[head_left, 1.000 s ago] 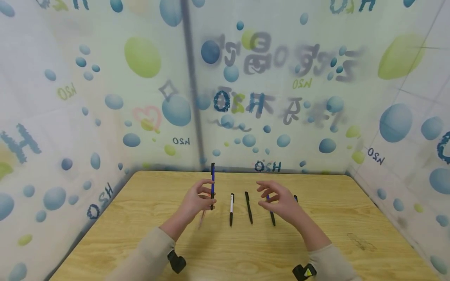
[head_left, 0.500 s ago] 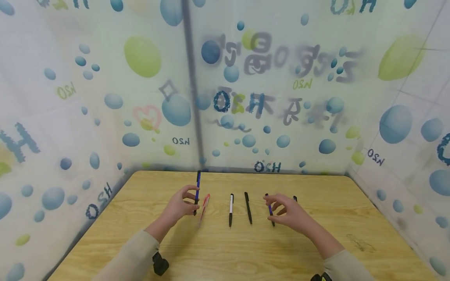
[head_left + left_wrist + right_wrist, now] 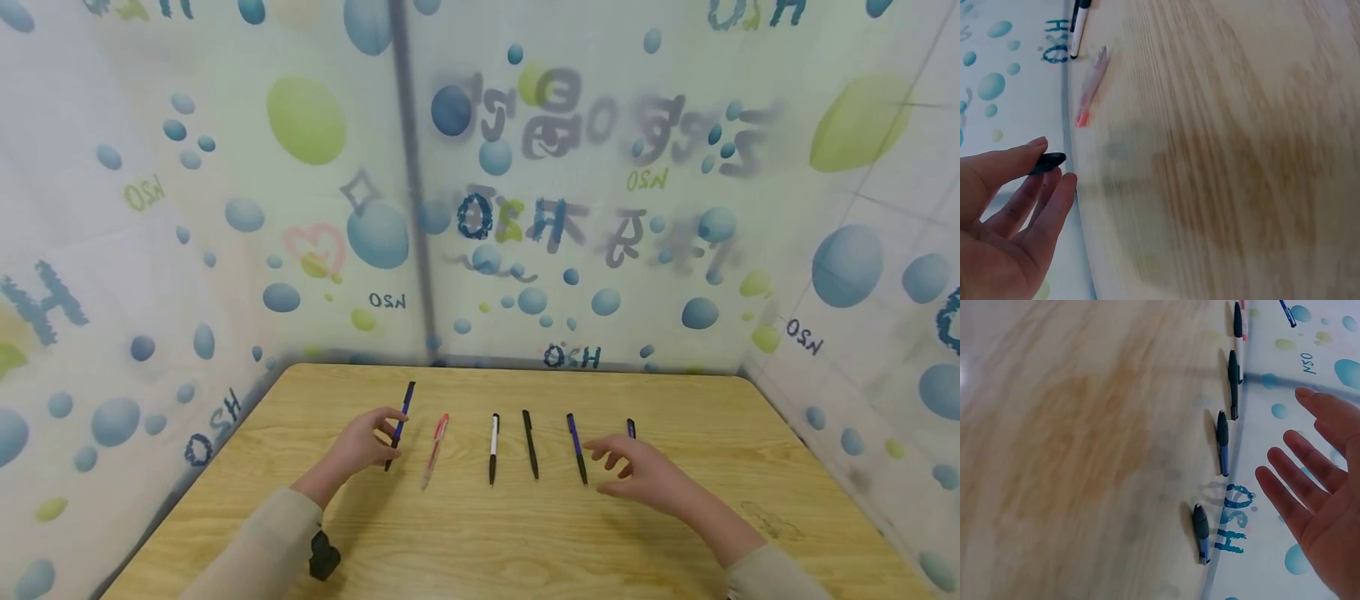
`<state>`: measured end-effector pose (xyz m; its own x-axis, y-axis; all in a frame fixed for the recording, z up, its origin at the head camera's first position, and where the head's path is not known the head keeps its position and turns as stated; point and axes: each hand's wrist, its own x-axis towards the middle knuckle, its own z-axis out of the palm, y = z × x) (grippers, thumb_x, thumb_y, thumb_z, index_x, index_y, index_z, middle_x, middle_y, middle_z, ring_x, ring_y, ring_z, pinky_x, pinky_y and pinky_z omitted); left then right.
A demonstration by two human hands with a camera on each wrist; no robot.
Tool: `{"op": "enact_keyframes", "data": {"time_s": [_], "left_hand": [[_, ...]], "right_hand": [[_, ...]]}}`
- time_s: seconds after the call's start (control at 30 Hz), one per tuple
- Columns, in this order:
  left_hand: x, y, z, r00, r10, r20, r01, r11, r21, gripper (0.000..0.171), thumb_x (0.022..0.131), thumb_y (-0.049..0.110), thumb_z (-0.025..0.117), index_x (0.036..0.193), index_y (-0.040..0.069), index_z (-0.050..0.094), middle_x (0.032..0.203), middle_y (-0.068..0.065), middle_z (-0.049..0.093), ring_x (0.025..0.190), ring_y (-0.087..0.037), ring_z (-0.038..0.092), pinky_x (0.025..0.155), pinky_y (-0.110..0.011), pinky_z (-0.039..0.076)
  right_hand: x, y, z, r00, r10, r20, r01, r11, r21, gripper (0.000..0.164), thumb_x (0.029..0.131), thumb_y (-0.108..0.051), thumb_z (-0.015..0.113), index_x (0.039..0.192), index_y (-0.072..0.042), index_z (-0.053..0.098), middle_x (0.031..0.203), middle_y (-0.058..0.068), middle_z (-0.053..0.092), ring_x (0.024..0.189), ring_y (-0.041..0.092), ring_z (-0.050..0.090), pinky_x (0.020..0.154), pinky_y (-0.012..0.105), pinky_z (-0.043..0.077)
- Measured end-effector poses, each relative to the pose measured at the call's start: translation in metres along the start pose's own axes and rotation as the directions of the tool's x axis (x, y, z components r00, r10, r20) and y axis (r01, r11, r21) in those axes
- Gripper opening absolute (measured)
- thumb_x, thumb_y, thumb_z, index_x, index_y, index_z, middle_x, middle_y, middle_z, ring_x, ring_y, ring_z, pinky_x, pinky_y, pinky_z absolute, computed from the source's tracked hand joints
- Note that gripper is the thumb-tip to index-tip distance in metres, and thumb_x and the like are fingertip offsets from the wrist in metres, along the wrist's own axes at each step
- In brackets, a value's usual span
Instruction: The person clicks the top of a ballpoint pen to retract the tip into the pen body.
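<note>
My left hand (image 3: pixel 360 447) pinches a blue and black pen (image 3: pixel 407 402) between thumb and fingers, left of the row of pens. The pen tilts, its top leaning away to the right. In the left wrist view only its dark end (image 3: pixel 1050 162) shows past the thumb. My right hand (image 3: pixel 641 477) holds nothing; its fingers are spread and slightly bent, just right of a second blue and black pen (image 3: pixel 576 447). Behind that hand another pen (image 3: pixel 632 427) is mostly hidden in the head view; the right wrist view shows this pen (image 3: pixel 1201 532) whole.
Lying on the wooden table (image 3: pixel 480 542) between the hands are a red clear pen (image 3: pixel 435 452), a white and black pen (image 3: pixel 493 450) and a black pen (image 3: pixel 530 444). A curtain (image 3: pixel 600 250) with printed bubbles stands behind the table.
My left hand has carried its pen left and down, past the red pen, and the pen now leans more. My right hand has moved right, uncovering the second blue and black pen.
</note>
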<state>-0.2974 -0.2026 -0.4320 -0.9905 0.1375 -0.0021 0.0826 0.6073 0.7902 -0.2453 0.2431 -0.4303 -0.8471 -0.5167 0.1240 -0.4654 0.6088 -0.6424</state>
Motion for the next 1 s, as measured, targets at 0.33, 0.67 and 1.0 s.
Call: {"op": "enact_keyframes", "data": {"time_s": [0.33, 0.67, 1.0], "left_hand": [[0.007, -0.015, -0.011, 0.997, -0.037, 0.067, 0.023, 0.979, 0.200, 0.051, 0.073, -0.009, 0.080, 0.121, 0.003, 0.065, 0.090, -0.010, 0.062, 0.064, -0.020, 0.063, 0.057, -0.035, 0.057], [0.016, -0.021, -0.017, 0.991, -0.036, 0.125, -0.011, 0.933, 0.359, 0.043, 0.071, -0.010, 0.081, 0.110, 0.003, 0.070, 0.086, -0.009, 0.062, 0.064, -0.017, 0.061, 0.057, -0.031, 0.055], [0.020, -0.019, -0.015, 0.983, -0.017, 0.183, -0.062, 0.904, 0.422, 0.038, 0.070, -0.009, 0.082, 0.104, 0.004, 0.072, 0.084, -0.008, 0.059, 0.059, -0.015, 0.060, 0.054, -0.028, 0.054]], "right_hand": [[-0.015, 0.009, -0.001, 0.998, 0.004, 0.058, -0.004, 1.000, -0.008, 0.054, 0.084, -0.016, 0.078, 0.133, -0.004, 0.056, 0.112, 0.009, 0.059, 0.091, 0.024, 0.056, 0.066, 0.029, 0.050], [-0.024, 0.016, 0.001, 0.992, 0.024, 0.122, -0.026, 1.000, 0.011, 0.054, 0.082, -0.021, 0.080, 0.130, -0.006, 0.059, 0.114, 0.005, 0.060, 0.094, 0.023, 0.056, 0.073, 0.034, 0.051], [-0.024, 0.015, 0.001, 0.989, 0.028, 0.148, -0.024, 0.999, -0.024, 0.053, 0.081, -0.020, 0.080, 0.128, -0.007, 0.060, 0.115, 0.003, 0.061, 0.095, 0.021, 0.057, 0.075, 0.036, 0.052]]}}
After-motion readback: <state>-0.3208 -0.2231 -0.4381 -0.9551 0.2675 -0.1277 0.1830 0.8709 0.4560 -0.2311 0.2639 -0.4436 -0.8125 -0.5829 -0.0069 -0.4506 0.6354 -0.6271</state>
